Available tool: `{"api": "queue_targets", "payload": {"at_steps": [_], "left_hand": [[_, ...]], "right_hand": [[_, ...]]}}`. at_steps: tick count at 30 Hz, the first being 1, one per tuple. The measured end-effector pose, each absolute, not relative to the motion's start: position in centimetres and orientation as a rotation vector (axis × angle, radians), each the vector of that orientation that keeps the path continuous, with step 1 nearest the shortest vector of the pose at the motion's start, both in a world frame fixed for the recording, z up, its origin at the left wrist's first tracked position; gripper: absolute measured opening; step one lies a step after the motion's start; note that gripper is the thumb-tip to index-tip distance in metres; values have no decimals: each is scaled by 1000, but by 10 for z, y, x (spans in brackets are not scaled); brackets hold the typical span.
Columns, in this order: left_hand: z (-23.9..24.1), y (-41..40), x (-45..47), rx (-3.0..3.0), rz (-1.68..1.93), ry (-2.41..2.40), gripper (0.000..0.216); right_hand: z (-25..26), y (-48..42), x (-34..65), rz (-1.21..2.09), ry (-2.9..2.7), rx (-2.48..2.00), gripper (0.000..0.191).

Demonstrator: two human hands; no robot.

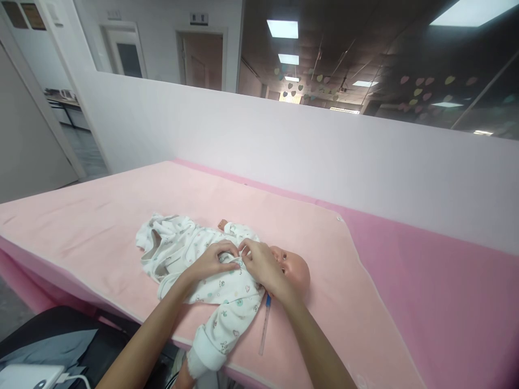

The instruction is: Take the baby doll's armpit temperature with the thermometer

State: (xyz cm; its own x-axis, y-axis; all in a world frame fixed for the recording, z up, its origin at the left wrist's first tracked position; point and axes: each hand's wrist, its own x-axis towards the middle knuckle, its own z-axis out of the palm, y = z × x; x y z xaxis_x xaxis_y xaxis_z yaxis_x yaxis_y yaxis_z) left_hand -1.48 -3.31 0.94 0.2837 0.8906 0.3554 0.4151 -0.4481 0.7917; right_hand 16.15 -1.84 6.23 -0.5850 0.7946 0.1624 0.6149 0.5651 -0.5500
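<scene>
A baby doll (pixel 298 269) lies on its back on the pink mat, its head to the right. It wears a white printed baby onesie (pixel 227 289), with one sleeve stretched toward the near edge. At the chest, my left hand (pixel 214 260) pinches the onesie's front with curled fingers and thumb. Close beside it, near the doll's chin, my right hand (pixel 259 262) is closed on the same cloth. The exact spot between the fingertips is too small to make out. A thin clear stick with a blue end (pixel 265 324) lies by the doll's shoulder.
The light pink mat (pixel 121 197) covers a table with a darker pink cloth (pixel 405 254). A white wall with a wide window (pixel 365 65) stands behind. At the lower left are a black chair (pixel 60 324) and a white device (pixel 30 376) with a cable.
</scene>
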Motion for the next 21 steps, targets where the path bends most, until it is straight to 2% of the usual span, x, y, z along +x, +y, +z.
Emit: {"api": "queue_targets", "payload": {"at_steps": [21], "left_hand": [[2, -33, -18, 1885, 1148, 1100, 16]], "right_hand": [[70, -34, 158, 522, -2510, -1200, 16]]}}
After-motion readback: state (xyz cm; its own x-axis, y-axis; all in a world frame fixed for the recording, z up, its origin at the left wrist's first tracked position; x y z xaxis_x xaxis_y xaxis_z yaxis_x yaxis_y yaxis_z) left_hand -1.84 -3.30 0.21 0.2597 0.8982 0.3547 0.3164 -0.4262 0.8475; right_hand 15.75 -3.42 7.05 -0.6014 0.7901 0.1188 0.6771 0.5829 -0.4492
